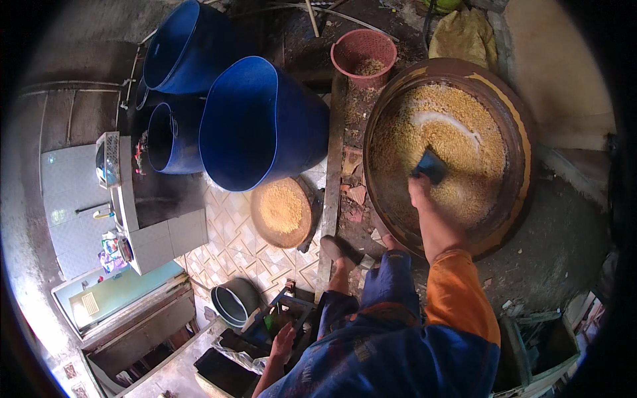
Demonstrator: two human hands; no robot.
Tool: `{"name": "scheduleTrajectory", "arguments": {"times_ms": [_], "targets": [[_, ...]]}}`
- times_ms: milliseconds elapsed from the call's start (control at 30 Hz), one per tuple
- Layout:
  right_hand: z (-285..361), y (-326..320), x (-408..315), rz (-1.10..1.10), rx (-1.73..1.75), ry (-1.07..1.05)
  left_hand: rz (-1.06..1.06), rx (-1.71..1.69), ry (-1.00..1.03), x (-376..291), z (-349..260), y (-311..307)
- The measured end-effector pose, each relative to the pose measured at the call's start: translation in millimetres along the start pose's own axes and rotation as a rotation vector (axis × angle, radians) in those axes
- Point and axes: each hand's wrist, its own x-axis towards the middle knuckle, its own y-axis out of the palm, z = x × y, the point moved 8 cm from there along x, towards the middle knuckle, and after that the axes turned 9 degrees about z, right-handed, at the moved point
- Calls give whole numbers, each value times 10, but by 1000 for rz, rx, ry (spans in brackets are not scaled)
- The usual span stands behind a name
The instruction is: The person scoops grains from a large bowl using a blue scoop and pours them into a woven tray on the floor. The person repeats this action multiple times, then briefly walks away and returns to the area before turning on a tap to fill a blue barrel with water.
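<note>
My right hand (419, 189) grips a small blue plastic dipper (431, 166) by its near end, over a wide round vat (520, 149). Pale yellow beans (463, 104), apparently soybeans, fill much of the vat, and the dipper touches or hovers just above them; which one I cannot tell. A curved streak of white foam (443, 118) lies on the beans beyond the dipper. Down at my left side hangs my left hand (283, 341), seemingly holding nothing, with its fingers loosely extended. Beside it stands a dark frame (293, 306), partly hidden by my clothes.
Large blue plastic barrels (298, 119) stand at the upper left. A round tray (256, 219) of yellow beans rests on the tiled floor. Beyond the vat are a red basket (366, 79) and a sack (463, 37). A raised sill (334, 149) edges the tiles; a dark pot (236, 298) sits lower left.
</note>
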Motion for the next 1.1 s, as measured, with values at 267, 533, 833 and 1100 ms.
{"name": "scheduleTrajectory", "arguments": {"times_ms": [267, 533, 833, 1100], "targets": [[368, 270, -850, 564, 528, 228, 49, 33, -11, 242, 41, 8], [518, -132, -1431, 775, 828, 262, 23, 12, 95, 275, -432, -119], [734, -614, -2123, 732, 952, 167, 85, -55, 128, 633, -163, -146], [1244, -892, -2703, 709, 894, -42, 35, -154, 155, 592, -184, -100]]}}
